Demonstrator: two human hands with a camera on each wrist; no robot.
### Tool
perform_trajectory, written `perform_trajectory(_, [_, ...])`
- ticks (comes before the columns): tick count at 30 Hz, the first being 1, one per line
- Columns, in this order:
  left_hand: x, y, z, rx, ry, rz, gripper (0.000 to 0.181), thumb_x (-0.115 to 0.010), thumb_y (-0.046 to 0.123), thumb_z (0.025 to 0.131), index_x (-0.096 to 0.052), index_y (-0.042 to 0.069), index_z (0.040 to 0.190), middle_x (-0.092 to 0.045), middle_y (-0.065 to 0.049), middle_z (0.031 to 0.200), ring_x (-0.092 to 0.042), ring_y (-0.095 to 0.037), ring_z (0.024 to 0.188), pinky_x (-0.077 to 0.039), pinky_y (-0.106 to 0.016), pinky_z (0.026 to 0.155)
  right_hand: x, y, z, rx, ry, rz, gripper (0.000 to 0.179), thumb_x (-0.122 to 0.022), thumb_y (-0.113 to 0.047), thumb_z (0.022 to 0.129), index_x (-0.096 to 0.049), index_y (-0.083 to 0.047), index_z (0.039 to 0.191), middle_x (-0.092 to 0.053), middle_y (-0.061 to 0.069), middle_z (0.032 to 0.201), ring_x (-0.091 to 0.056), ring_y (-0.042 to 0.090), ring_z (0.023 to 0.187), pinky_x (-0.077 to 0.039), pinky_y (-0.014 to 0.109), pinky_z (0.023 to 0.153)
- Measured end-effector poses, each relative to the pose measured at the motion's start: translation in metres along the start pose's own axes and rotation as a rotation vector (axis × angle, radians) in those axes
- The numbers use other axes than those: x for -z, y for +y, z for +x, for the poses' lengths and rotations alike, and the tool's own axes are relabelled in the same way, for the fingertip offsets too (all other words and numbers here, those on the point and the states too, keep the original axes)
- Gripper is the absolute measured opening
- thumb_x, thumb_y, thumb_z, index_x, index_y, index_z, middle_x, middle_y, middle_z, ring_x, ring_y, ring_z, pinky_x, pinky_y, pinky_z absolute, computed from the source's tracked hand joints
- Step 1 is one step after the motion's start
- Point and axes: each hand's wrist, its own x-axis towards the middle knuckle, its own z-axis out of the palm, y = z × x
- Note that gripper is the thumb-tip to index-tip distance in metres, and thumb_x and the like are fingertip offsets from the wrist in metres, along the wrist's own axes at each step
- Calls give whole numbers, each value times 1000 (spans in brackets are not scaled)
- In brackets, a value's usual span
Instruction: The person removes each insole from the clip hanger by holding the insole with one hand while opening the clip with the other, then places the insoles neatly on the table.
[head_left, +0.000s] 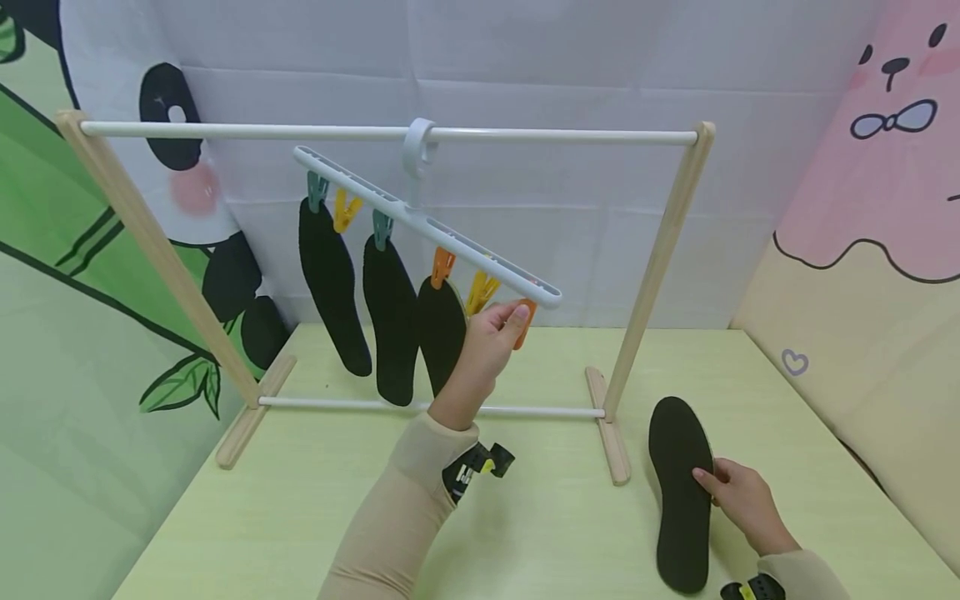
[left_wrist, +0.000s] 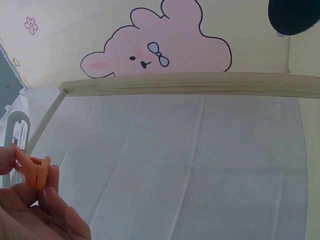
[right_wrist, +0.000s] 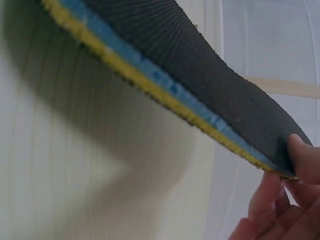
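**1 orange clip (head_left: 529, 315) and 1 loose insole (head_left: 681, 500) are being held**

In the head view, the left hand (head_left: 483, 346) is clamping the orange clip between thumb and fingers, just under the right end of a white hanger (head_left: 480, 247). The hanger is hooking over the top rail (head_left: 262, 132) of a stand and slanting down to the right. 3 black insoles (head_left: 326, 287) are hanging from clips along its left and middle, the 3rd partly hidden by the left hand's wrist. A gap is lying between the hanger's right end and the right upright (head_left: 660, 267). The right hand (head_left: 746, 500) is gripping the loose insole by its right edge, over the tabletop (head_left: 555, 533); a strip of tabletop is separating it from the stand's right foot (head_left: 609, 433).

In the left wrist view, fingers and thumb are pinching the clip near the frame's left edge, and white backdrop (left_wrist: 240, 160) is stretching to its right.

In the right wrist view, the thumb is pressing the insole's upper face, and fingers are supporting its rim from below. Blue and yellow layers are showing along that edge.
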Motion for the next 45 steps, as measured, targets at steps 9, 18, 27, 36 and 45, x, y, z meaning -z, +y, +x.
perform_trajectory(9, [1,-3,2,-3,-4,5,30,-49,2,99,-56,-17,121,-37,0,65,-30,-14,65,-23,-24,56,0,0,1,0,-15,8,23,-58,-15,96,-53,-3,77,-51,1,66,-47,18,65,-35,31,57])
perform_trajectory(18, [1,0,0,-14,-1,10,30,-50,2,98,-56,-17,121,-37,0,66,-31,-14,66,-24,-24,56,-1,2,3,12,-19,-13,22,-60,-15,95,-55,-2,78,-52,1,65,-47,17,64,-35,31,57])
perform_trajectory(27, [1,-2,1,-11,-2,17,30,-50,2,99,-55,-17,121,-41,0,70,-34,-14,71,-26,-24,59,-1,0,4,35,-12,-34,19,-61,-16,93,-60,0,83,-56,0,68,-49,16,64,-37,32,57])
perform_trajectory(36, [3,-1,0,-17,5,20,30,-50,2,98,-55,-17,121,-40,-1,69,-34,-14,69,-25,-24,57,-2,-1,8,50,-29,-65,13,-59,-7,94,-60,4,87,-62,6,76,-56,17,66,-43,34,60])
perform_trajectory(45, [2,0,1,-4,6,16,30,-49,2,99,-55,-16,122,-45,-2,74,-34,-15,72,-26,-25,59,-1,0,10,63,-43,-74,14,-57,-4,93,-61,9,93,-66,13,81,-60,20,67,-46,35,61])
